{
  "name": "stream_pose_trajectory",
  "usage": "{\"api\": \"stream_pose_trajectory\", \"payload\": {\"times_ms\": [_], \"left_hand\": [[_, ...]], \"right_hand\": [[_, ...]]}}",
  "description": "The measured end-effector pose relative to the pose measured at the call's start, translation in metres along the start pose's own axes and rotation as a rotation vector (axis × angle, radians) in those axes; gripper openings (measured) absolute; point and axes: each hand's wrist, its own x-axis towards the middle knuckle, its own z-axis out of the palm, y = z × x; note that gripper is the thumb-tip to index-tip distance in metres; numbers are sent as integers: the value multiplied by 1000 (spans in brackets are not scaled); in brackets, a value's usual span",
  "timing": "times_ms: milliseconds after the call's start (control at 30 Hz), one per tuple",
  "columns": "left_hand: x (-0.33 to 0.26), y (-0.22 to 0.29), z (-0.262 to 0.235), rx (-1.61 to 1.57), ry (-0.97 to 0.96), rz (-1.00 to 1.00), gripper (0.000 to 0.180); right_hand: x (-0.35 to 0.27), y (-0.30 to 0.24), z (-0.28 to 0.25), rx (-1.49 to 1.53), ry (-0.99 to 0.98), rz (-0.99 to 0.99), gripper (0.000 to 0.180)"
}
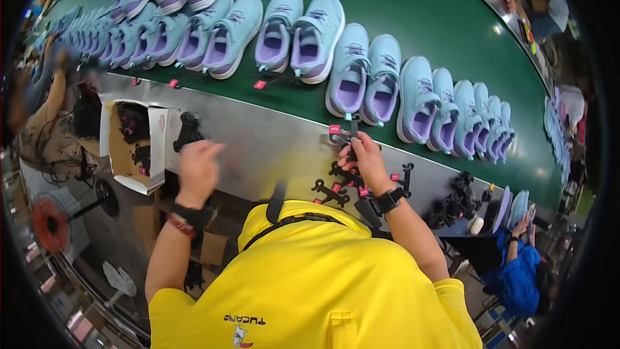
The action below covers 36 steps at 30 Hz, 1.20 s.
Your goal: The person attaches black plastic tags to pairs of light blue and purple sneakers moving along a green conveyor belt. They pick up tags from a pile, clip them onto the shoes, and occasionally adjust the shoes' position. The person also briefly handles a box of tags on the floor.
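My right hand (369, 163) is closed around a black plastic shoe hanger (354, 128) with a pink-red tag. The hanger's upper end reaches the heels of a light-blue and lilac pair of sneakers (349, 81); whether it is hooked on them I cannot tell. Several more black hangers (330, 194), some with the same tags, lie on the metal ledge just below that hand. My left hand (199, 168) is raised over the ledge, smeared by motion, and its fingers are unclear. Beside it lies a bunch of black hangers (188, 131).
Sneaker pairs stand in a long row on the green belt (413, 0). Left of me is an open white carton (157, 145) with black hangers inside; a red fan (50, 223) stands farther down. A heap of black hangers (455, 203) and a co-worker in blue (516, 278) are at right.
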Motion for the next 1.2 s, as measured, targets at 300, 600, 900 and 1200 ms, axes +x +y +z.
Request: {"api": "stream_pose_trajectory", "payload": {"times_ms": [300, 600, 900, 1200], "left_hand": [[165, 108, 149, -227, -370, 600, 38], [163, 96, 169, -141, -444, 448, 27], [146, 104, 173, -152, -494, 542, 40], [158, 143, 148, -65, -626, 270, 48]], "right_hand": [[-2, 7, 1, 16, -43, -89, 27], [10, -25, 11, -258, -140, 63, 26], [20, -34, -41, -693, -72, -436, 26], [42, -57, -94, -1399, 7, -776, 24]]}}
